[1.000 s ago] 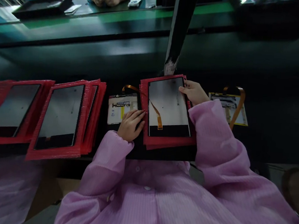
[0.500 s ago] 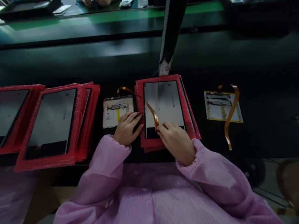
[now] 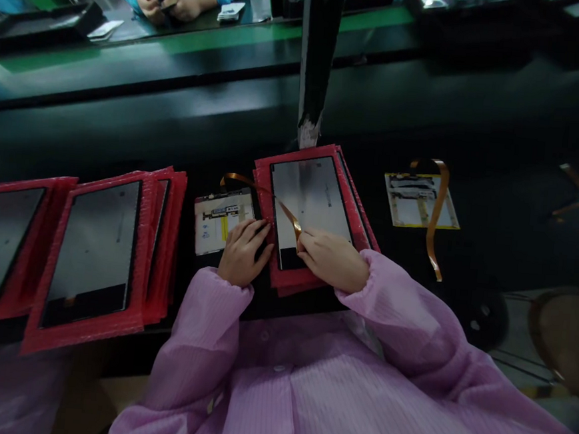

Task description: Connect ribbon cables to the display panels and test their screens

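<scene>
Display panel (image 3: 315, 199) lies on a stack of red pouches (image 3: 345, 174); right hand (image 3: 333, 260) pinches its orange ribbon cable (image 3: 289, 216), left hand (image 3: 241, 250) rests flat, empty, beside it.

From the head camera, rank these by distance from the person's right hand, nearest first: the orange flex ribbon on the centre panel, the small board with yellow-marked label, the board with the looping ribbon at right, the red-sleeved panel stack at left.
1. Orange flex ribbon: at the right hand fingertips.
2. Small yellow-marked board: left, under the left hand.
3. Board with looping ribbon: right, apart.
4. Red-sleeved panel stack: far left.
</scene>
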Tool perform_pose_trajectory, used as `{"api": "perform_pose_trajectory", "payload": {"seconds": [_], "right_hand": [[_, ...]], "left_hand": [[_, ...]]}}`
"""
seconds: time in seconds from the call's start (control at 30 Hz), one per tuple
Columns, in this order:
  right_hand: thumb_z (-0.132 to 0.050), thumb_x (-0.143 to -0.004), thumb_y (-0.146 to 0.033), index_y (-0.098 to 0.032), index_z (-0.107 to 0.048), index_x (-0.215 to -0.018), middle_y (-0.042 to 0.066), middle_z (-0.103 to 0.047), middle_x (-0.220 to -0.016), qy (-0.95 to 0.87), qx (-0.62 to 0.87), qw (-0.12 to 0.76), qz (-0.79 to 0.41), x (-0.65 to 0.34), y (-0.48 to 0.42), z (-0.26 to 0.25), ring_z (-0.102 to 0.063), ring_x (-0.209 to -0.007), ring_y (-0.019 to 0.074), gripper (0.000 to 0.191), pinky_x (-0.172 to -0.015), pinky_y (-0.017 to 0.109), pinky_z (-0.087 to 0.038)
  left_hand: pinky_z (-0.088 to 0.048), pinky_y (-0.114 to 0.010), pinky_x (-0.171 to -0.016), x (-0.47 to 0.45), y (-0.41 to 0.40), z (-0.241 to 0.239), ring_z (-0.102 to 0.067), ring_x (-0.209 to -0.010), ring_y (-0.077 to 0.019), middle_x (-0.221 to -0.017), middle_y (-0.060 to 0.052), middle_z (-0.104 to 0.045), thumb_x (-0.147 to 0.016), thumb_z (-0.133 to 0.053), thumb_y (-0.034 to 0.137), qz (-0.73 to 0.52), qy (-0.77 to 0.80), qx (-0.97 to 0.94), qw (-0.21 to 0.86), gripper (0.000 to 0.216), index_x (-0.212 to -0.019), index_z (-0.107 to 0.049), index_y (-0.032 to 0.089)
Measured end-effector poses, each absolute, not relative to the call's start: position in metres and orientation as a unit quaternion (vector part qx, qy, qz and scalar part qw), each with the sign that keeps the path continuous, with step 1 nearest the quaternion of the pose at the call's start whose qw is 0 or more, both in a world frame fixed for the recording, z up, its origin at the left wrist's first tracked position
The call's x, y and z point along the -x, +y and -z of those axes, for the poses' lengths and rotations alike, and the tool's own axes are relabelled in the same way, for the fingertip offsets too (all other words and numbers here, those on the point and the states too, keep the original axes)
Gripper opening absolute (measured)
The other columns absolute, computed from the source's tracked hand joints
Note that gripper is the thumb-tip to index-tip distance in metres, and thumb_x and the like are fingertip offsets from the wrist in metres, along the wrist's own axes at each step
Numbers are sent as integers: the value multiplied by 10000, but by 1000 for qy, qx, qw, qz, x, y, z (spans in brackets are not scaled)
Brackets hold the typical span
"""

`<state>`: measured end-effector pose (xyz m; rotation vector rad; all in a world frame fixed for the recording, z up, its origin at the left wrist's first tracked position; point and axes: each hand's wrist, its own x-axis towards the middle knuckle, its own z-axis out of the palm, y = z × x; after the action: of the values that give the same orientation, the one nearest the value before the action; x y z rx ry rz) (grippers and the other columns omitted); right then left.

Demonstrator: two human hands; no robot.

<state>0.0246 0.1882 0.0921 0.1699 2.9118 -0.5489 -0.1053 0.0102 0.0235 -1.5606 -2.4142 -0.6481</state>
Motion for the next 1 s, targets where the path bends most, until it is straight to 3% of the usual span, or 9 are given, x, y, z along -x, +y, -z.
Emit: {"api": "perform_pose_trajectory", "payload": {"seconds": [0.3, 0.57, 0.87, 1.0], "right_hand": [[-395, -997, -60, -119, -633, -998, 105, -656, -1012, 995, -47, 48, 68, -38, 168, -92, -631, -910, 228, 245, -773, 338, -504], [-530, -929, -34, -140, -608, -978, 93, -660, -1054, 980, -80, 101, 150, -28, 177, -98, -660, -930, 203, 141, -760, 294, -502], [-480, -939, -29, -149, -605, -954, 60, -660, -980, 978, -92, 64, 173, -31, 176, -91, -647, -860, 200, 174, -675, 303, -446], [-544, -936, -63, -156, -604, -882, 50, -662, -948, 964, -97, 64, 241, -31, 184, -93, -627, -854, 180, 123, -732, 289, -437]], "left_hand": [[-413, -511, -1087, 105, 10, -24, -517, -1244, -307, -1299, -124, -637, -966, -498, 361, 238, -818, 518, 74, 393, -1294, -631, 190], [-417, -507, -1079, 105, 10, -24, -513, -1248, -307, -1301, -135, -636, -963, -504, 363, 227, -822, 517, 71, 399, -1278, -642, 162], [-422, -492, -1069, 105, 10, -25, -514, -1247, -302, -1292, -139, -639, -965, -500, 355, 219, -823, 519, 72, 403, -1285, -636, 151], [-406, -504, -1089, 105, 10, -26, -501, -1261, -306, -1313, -128, -629, -963, -499, 363, 225, -827, 512, 55, 405, -1291, -632, 167]]}}
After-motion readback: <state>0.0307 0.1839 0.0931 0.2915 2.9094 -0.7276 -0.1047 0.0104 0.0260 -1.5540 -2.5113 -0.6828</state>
